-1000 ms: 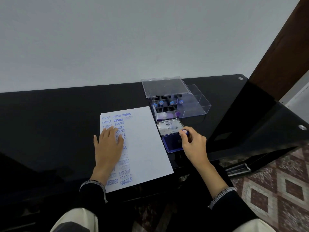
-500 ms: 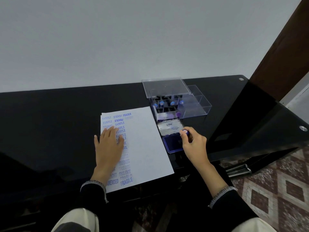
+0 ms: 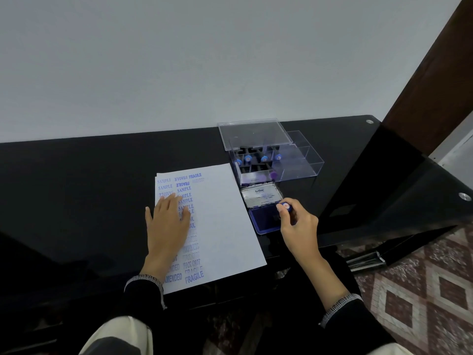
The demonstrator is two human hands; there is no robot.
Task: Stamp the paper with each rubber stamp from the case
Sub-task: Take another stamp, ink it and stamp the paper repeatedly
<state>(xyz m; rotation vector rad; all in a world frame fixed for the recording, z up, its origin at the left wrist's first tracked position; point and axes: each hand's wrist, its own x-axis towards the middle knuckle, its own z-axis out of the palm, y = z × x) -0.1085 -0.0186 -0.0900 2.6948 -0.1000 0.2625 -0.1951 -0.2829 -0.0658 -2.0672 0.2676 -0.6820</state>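
Note:
A white paper [image 3: 220, 221] with several blue stamped words down its left side lies on the black table [image 3: 76, 190]. My left hand [image 3: 166, 226] rests flat on the paper's left part, fingers spread. My right hand [image 3: 298, 226] grips a rubber stamp [image 3: 284, 207] with a blue round top, held upright over the dark blue ink pad [image 3: 263, 220]. The pad's open lid [image 3: 261, 194] lies just behind it. Behind that stands the clear plastic case [image 3: 299, 165] with several blue-topped stamps [image 3: 256, 158] in its left part, its clear lid [image 3: 253, 134] raised at the back.
The glossy black table ends at a white wall behind. On the right the tabletop ends in an angled glass edge with metal studs [image 3: 464, 196]. A brown door frame [image 3: 435, 73] rises at the far right, above a patterned tile floor [image 3: 422, 290]. My lap sits below the table's front edge.
Barely anything has moved. My right hand stays on the stamp at the ink pad, and my left hand stays flat on the paper.

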